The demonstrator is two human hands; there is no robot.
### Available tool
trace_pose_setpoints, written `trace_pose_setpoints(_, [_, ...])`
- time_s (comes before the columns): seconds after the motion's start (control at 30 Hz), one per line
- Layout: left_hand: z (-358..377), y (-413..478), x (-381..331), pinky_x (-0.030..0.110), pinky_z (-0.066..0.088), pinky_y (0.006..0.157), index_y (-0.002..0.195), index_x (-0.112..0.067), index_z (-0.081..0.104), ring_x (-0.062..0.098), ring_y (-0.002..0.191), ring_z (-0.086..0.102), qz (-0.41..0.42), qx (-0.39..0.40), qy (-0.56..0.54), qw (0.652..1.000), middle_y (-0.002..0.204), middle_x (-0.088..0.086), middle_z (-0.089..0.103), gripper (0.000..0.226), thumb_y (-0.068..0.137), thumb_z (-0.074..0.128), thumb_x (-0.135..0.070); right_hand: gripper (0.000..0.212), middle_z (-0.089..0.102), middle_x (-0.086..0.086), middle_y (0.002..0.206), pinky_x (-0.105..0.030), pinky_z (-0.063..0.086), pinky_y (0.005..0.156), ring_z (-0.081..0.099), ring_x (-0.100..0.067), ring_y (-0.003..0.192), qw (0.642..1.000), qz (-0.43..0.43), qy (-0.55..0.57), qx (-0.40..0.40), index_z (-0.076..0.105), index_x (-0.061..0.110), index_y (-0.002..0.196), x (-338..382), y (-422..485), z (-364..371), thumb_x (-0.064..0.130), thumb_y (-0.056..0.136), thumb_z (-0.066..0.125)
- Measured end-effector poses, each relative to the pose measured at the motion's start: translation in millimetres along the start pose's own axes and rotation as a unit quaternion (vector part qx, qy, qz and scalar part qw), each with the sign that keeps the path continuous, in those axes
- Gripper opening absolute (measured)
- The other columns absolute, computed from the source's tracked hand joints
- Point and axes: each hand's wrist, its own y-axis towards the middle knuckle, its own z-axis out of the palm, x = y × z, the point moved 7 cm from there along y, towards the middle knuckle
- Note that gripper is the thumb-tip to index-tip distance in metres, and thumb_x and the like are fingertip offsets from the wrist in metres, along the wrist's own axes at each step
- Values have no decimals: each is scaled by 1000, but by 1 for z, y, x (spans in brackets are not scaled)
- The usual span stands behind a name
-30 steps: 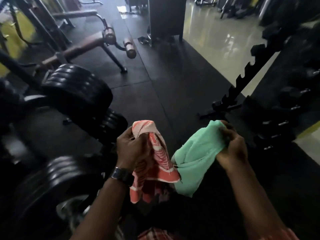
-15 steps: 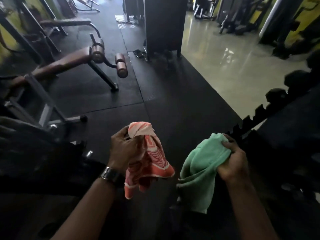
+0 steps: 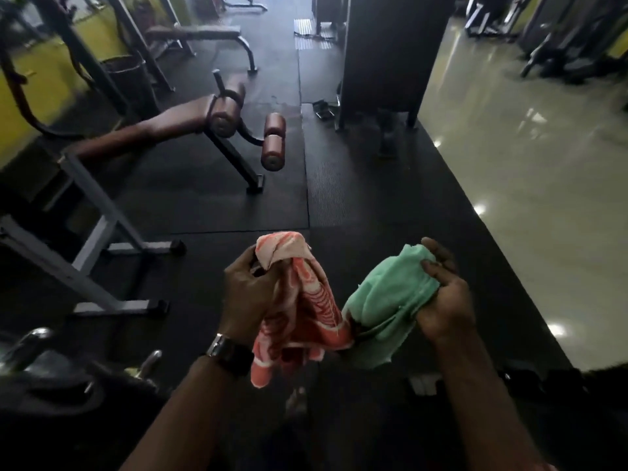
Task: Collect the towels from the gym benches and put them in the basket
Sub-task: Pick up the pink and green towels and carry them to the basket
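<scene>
Both over black gym matting: left hand grips orange towel (right hand, green towel).

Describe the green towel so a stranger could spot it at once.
Over the black rubber floor, low in the middle of the view, two hands each hold a cloth. The right hand grips the green towel, bunched up. It is plain mint, while the orange towel beside it in the left hand bears a white pattern.

Orange-and-white patterned towel, bunched, hanging from the left hand. Mint green towel, crumpled, gripped in the right hand. Their lower edges touch.
</scene>
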Motion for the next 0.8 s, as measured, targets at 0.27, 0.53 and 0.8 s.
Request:
trace_pose_setpoints(0.27, [67, 214, 58, 57, 56, 90, 99, -18, 75, 30, 96, 74, -90, -50, -67, 992, 99, 9, 78, 18, 82, 78, -13, 31, 72, -4, 85, -35, 53, 82, 67, -23, 85, 997, -12, -62, -41, 60, 17, 82, 15, 225, 43, -3, 92, 39])
trace_pose_setpoints(0.53, [164, 430, 29, 41, 59, 89, 97, -24, 69, 25, 98, 73, -69, -11, -30, 997, 101, 7, 75, 23, 83, 76, -7, 35, 68, -7, 87, -39, 48, 91, 64, -25, 87, 997, -12, -32, -68, 62, 16, 77, 44, 422, 107, -5, 91, 37])
trace_pose_setpoints(0.8, [248, 636, 40, 41, 57, 92, 111, -8, 69, 28, 101, 71, -53, -22, 12, 998, 106, 13, 74, 28, 84, 74, -5, 25, 72, -2, 75, -30, 58, 66, 72, -20, 69, 990, 72, 64, -106, 62, 19, 69, 44, 644, 121, 1, 75, 44])
